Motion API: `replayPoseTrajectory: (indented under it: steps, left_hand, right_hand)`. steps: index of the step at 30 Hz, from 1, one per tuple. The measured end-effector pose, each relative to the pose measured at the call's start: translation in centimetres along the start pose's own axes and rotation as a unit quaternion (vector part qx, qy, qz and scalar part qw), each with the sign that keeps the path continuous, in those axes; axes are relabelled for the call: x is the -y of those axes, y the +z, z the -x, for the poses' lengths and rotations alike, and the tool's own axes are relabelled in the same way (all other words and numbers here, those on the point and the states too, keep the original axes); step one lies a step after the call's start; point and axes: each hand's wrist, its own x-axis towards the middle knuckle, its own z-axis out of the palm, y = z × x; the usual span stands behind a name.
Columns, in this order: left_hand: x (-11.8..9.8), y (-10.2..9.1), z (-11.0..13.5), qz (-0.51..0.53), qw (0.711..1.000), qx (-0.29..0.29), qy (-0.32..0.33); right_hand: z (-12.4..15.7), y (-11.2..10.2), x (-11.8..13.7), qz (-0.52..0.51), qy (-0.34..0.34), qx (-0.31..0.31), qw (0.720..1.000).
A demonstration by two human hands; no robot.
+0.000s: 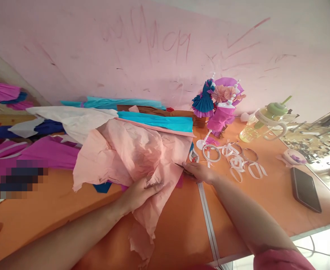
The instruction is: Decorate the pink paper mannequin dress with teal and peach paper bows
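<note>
The pink paper (136, 150) lay rumpled over the bench (181, 232), its slanting right edge running from the blue paper (156, 122) down toward the person. The left hand (140, 194) grasped a bunched fold, left of that edge. Nearer the edge, the right hand (199, 172) had its grip closed around the scissors (186, 169), tips aimed leftward across the sheet. White strips (236, 163) lay farther right.

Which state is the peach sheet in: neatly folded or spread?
Spread, though crumpled: the peach sheet fans out loosely, creased, its ragged lower end below the left hand.
</note>
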Motion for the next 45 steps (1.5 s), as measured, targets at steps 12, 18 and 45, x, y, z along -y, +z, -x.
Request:
replayPoseTrajectory:
  steps: [12, 18, 45]
  left_hand:
    - [0.1, 0.1, 0.3, 0.017, 1.000, 0.017, 0.015]
    - [0.1, 0.3, 0.4, 0.003, 1.000, 0.002, 0.017]
    - [-0.3, 0.4, 0.5, -0.066, 0.998, 0.010, 0.009]
  right_hand:
    - [-1.3, 1.3, -0.3, 0.021, -0.010, -0.038, 0.999]
    - [-1.8, 1.8, -0.1, 0.047, -0.017, -0.062, 0.997]
    - [-2.4, 1.1, 1.1, 0.146, -0.029, -0.040, 0.988]
